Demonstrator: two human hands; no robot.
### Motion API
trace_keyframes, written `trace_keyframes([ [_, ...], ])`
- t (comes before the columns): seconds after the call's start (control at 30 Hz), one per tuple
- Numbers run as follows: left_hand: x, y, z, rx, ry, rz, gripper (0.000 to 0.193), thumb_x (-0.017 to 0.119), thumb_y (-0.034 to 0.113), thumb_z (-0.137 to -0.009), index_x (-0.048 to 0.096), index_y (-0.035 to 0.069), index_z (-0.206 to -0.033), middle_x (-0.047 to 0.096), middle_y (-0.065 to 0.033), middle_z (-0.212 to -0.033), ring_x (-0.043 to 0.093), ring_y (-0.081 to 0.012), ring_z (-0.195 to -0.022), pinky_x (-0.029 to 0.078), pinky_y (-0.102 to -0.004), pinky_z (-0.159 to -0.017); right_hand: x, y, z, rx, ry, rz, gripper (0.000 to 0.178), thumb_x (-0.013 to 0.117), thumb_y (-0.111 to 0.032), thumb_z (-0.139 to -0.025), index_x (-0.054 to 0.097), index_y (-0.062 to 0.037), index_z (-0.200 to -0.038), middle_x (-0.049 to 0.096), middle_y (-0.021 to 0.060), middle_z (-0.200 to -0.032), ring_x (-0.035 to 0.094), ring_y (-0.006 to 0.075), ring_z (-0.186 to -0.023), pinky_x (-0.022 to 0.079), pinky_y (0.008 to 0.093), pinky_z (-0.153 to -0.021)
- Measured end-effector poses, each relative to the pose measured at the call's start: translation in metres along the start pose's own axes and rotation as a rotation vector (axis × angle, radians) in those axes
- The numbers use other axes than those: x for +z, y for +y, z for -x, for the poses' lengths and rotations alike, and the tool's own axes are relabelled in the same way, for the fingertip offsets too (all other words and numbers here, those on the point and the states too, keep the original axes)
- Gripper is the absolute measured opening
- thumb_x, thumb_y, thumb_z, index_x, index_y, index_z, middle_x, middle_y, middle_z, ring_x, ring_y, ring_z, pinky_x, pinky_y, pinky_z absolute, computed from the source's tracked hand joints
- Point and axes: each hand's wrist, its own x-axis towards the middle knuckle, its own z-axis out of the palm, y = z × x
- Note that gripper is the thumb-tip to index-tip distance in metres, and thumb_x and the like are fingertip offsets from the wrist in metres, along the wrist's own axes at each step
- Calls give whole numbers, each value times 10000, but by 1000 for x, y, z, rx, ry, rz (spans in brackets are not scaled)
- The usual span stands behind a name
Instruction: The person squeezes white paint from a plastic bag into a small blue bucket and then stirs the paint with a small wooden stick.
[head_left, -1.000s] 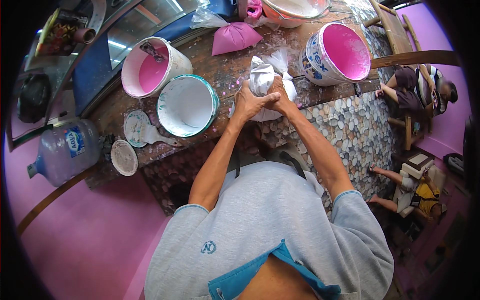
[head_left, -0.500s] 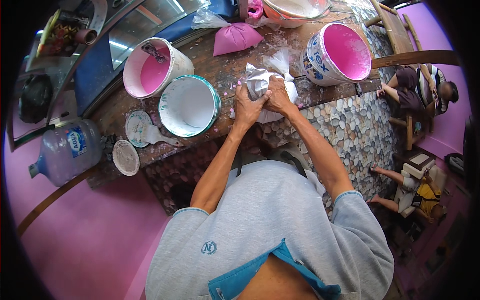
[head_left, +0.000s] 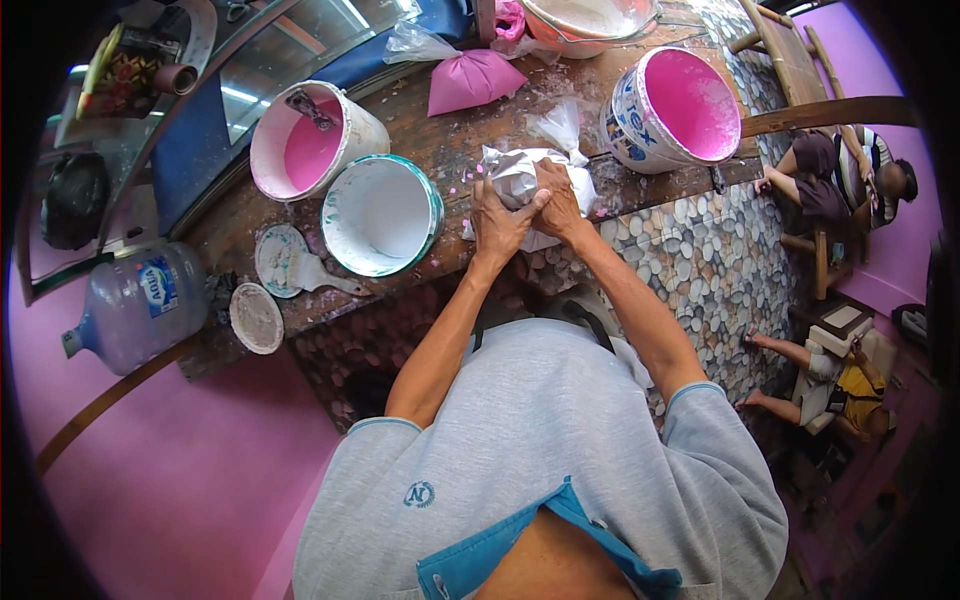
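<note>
Both of my hands are closed round a crumpled white wad (head_left: 513, 180) at the near edge of the wooden bench; whether it is paper or a plastic bag I cannot tell. My left hand (head_left: 499, 222) grips its left side. From the right, my right hand (head_left: 560, 205) presses against it, and the two thumbs meet in front. Just behind my right hand stands a knotted clear plastic bag (head_left: 566, 132) with white contents, partly hidden by the hand. White material also shows below my wrists.
Left on the bench (head_left: 455, 135) stand a pink-paint bucket (head_left: 368, 135) with a scraper and a white tub (head_left: 432, 215). A putty spatula (head_left: 312, 272) lies nearer. A pink bag (head_left: 470, 82) sits behind, a pink-lined bucket (head_left: 625, 135) right. Two people sit far right.
The white wad sits slightly lower and looks more bunched between my hands. My left fingers have shifted along its side. The view has moved a little; the buckets stay put.
</note>
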Motion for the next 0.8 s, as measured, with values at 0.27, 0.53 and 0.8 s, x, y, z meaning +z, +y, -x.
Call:
trace_keyframes([
  [0.27, -8, 3, -6, 78, -84, 31, 717, 722, 537, -687, 551, -6, -1123, 546, -207, -973, 518, -348, -903, 410, -447, -800, -8, -13, 10, 87, 73, 68, 511, 626, -244, -652, 547, 11, -1088, 512, 190, -994, 476, 359, -988, 349, 459, -904],
  [0.53, -12, 10, -5, -4, -144, 268, 591, 743, 394, -715, 564, 34, -1148, 587, -167, -939, 541, -326, -901, 419, -429, -828, -28, -14, 49, 229, 70, 183, 978, 765, -527, -576, 350, -99, -1352, 319, 225, -1335, 286, 404, -1260, 250, 512, -1038],
  [0.8, -23, 11, -5, 152, -154, -7, 549, 756, 291, -727, 549, 10, -1150, 583, -157, -982, 571, -295, -905, 441, -398, -809, -37, 1, 61, 267, 22, -23, 983, 809, -475, -537, 388, -88, -1336, 248, 233, -1376, 243, 415, -1286, 255, 496, -1065],
])
